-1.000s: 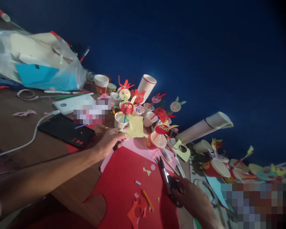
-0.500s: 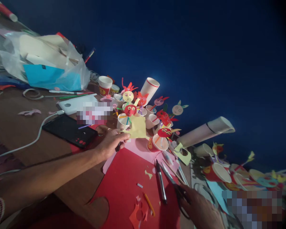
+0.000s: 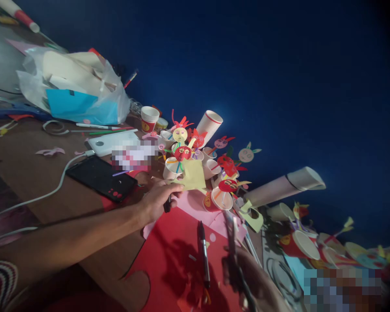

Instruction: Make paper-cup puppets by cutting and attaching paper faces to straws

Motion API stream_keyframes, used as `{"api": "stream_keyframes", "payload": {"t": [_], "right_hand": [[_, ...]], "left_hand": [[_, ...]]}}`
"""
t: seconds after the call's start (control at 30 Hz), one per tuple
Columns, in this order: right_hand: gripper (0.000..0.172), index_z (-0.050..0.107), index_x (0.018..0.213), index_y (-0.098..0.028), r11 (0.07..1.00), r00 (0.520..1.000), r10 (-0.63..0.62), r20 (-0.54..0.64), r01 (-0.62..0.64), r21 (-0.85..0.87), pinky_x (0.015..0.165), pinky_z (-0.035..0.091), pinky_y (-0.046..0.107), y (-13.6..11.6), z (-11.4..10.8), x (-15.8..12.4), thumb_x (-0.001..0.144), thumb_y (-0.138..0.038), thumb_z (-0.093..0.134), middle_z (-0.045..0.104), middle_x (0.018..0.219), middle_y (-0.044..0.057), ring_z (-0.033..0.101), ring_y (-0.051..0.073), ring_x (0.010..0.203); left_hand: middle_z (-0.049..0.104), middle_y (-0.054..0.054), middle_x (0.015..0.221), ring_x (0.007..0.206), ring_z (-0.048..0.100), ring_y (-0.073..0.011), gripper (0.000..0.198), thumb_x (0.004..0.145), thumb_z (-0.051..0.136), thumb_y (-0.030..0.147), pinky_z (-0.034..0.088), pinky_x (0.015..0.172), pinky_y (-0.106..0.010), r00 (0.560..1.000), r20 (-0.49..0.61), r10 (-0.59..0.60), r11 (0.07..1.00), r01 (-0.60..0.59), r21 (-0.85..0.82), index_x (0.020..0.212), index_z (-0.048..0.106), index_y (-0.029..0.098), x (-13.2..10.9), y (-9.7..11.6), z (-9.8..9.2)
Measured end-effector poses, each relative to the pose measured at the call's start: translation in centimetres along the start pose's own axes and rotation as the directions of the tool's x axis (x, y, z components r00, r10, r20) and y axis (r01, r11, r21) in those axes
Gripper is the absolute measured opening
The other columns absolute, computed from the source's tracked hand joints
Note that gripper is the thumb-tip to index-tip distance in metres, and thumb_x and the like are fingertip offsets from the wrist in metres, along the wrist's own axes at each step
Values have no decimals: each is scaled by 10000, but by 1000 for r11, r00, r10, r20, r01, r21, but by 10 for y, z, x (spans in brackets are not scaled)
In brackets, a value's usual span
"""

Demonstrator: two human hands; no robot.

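Observation:
My left hand (image 3: 157, 199) reaches across the wooden table (image 3: 26, 173) and pinches a yellow paper square (image 3: 192, 175), with a dark pen-like thing tucked under its fingers. Low in view, my right hand (image 3: 258, 288) is closed on a pair of scissors (image 3: 232, 251), blades pointing away from me over the red paper sheet (image 3: 172, 268). A black marker (image 3: 203, 251) lies on the red sheet just left of the scissors. A pink sheet (image 3: 191, 203) lies beneath the yellow square.
Paper cups with paper animal faces (image 3: 198, 151) crowd the back by the blue wall. A black tablet (image 3: 100, 177) with a white cable, a white device (image 3: 113, 142), a plastic bag of paper (image 3: 74, 91), a rolled paper tube (image 3: 284, 184) and more cups (image 3: 299, 242) surround them.
My right hand has let go of the black marker, now lying on the red sheet, and has picked up the scissors and lifted them. The left hand keeps holding the yellow square.

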State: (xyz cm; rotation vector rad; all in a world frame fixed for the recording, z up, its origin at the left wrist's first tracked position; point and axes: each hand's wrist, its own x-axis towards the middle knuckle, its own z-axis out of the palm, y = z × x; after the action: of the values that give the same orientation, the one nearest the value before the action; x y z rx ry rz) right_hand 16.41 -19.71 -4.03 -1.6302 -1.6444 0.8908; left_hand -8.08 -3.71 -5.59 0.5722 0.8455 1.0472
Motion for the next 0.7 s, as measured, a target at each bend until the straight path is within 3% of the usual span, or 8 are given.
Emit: {"api": "stream_keyframes", "payload": {"t": [0.1, 0.17, 0.27, 0.4, 0.5, 0.7], "right_hand": [[658, 552, 1218, -326, 989, 975, -27, 223, -7, 151, 695, 530, 358, 2, 18, 24, 644, -638, 631, 666, 1035, 114, 636, 312, 929], [631, 510, 1252, -323, 983, 964, 7, 266, -56, 178, 698, 529, 352, 2, 28, 38, 699, -612, 606, 640, 1083, 105, 634, 273, 901], [675, 467, 1270, -254, 964, 942, -68, 329, -24, 266, 702, 522, 342, -8, 45, 56, 741, -672, 502, 634, 989, 101, 618, 224, 807], [719, 403, 1302, -256, 947, 957, -97, 272, 5, 320, 561, 492, 256, -27, 65, 72, 741, -701, 465, 620, 940, 72, 581, 188, 734], [697, 406, 1291, -251, 958, 974, -114, 197, 55, 281, 574, 489, 260, -32, 72, 77, 755, -695, 448, 615, 906, 61, 565, 184, 710], [627, 436, 1228, -261, 957, 980, -147, 133, 107, 271, 577, 487, 263, -32, 78, 76, 776, -694, 408, 611, 838, 33, 552, 172, 654]], "left_hand": [[522, 12, 555, 468, 395, -49, 191, 588, 706, 224, 276, 382, -169, 999, -28, -25, 998, 23, -58, 598, 541, 127, -2, 8, 5], [526, 16, 560, 470, 405, -51, 193, 571, 713, 212, 293, 393, -173, 999, -45, -30, 996, 26, -90, 611, 545, 128, -2, 13, 8], [529, 18, 557, 462, 407, -52, 188, 569, 714, 210, 287, 391, -179, 999, -37, -12, 994, 8, -112, 613, 550, 131, -4, 19, 14], [548, 4, 582, 525, 464, -76, 176, 563, 714, 211, 279, 395, -175, 999, -43, 2, 991, -7, -131, 635, 574, 132, -9, 22, 25], [563, -5, 626, 571, 492, -87, 164, 571, 697, 210, 289, 399, -170, 999, -46, 5, 991, -11, -135, 664, 591, 128, -13, 17, 31], [548, 27, 592, 469, 450, -62, 155, 617, 664, 230, 294, 390, -166, 1000, -3, 22, 993, -22, -116, 711, 567, 153, -14, 3, 37]]}}
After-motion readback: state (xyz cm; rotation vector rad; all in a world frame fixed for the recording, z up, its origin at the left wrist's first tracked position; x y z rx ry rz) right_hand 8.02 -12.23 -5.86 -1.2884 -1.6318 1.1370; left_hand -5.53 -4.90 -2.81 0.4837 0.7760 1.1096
